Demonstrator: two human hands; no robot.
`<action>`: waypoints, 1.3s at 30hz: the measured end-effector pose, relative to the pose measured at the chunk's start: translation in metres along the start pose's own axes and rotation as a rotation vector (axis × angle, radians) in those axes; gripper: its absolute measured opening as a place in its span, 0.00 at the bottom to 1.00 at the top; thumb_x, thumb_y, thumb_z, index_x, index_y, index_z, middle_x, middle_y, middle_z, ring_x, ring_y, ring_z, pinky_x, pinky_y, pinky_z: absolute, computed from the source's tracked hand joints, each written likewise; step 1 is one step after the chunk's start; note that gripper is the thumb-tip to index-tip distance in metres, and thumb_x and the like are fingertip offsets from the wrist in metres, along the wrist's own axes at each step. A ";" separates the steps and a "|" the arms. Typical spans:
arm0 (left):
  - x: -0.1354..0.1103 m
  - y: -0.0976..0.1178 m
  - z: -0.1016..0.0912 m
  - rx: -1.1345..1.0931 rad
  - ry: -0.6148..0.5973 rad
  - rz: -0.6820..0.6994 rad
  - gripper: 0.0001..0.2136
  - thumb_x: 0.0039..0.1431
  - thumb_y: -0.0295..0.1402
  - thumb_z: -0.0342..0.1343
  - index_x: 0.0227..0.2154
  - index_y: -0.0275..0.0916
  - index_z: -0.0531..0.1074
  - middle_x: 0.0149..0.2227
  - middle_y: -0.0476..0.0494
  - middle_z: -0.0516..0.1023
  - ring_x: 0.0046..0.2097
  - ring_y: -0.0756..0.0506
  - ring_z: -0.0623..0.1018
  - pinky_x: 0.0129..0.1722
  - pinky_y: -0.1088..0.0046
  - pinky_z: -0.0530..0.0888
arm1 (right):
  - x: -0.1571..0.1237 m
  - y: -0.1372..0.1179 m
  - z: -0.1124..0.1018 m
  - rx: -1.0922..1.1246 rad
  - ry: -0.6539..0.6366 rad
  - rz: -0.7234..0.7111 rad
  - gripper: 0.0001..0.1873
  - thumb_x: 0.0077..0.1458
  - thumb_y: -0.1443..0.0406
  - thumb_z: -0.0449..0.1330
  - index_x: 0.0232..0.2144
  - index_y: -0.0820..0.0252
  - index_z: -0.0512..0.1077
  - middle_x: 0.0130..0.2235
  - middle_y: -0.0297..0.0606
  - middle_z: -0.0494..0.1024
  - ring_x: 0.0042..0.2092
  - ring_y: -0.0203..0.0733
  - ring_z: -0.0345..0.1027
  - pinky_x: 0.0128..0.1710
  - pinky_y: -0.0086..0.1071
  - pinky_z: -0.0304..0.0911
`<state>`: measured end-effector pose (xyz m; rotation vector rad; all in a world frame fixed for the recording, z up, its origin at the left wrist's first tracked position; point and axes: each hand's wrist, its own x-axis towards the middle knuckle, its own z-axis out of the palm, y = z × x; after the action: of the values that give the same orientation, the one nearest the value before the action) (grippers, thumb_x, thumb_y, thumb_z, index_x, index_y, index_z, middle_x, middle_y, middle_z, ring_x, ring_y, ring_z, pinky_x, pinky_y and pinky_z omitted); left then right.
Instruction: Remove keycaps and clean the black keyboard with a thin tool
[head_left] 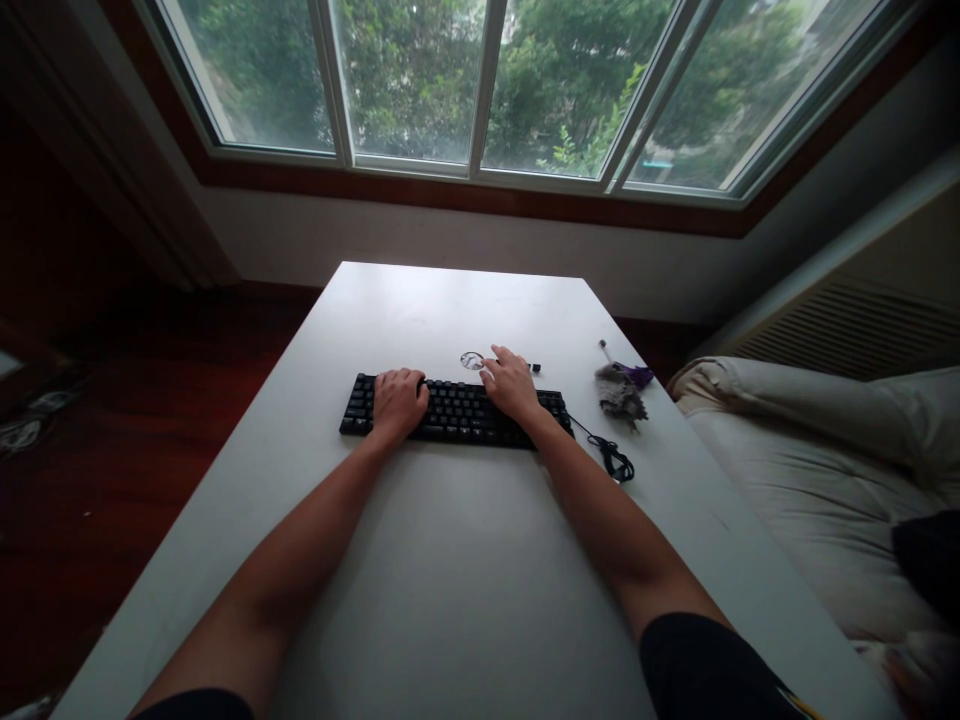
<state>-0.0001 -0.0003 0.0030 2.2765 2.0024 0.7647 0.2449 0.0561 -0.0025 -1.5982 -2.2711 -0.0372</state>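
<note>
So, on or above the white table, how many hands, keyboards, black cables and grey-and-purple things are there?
Hands: 2, the left hand and the right hand
Keyboard: 1
Black cable: 1
Grey-and-purple thing: 1
Total: 5

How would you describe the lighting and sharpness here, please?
Head view: daylight through the white-framed glass window leaves the far end of the white rectangular table bright; head view: the dark-red wooden floor is dim; head view: outer edges look stretched and blurred.
</note>
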 end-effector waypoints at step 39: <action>0.000 0.001 -0.002 -0.005 -0.012 -0.007 0.12 0.67 0.36 0.49 0.47 0.44 0.76 0.49 0.40 0.79 0.53 0.38 0.73 0.59 0.56 0.62 | 0.004 0.021 0.004 0.059 -0.087 -0.037 0.14 0.64 0.63 0.55 0.40 0.55 0.81 0.52 0.42 0.80 0.59 0.51 0.66 0.66 0.54 0.45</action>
<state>0.0002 -0.0005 0.0051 2.2646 1.9999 0.7535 0.2615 0.0685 -0.0090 -1.5569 -2.3443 0.0903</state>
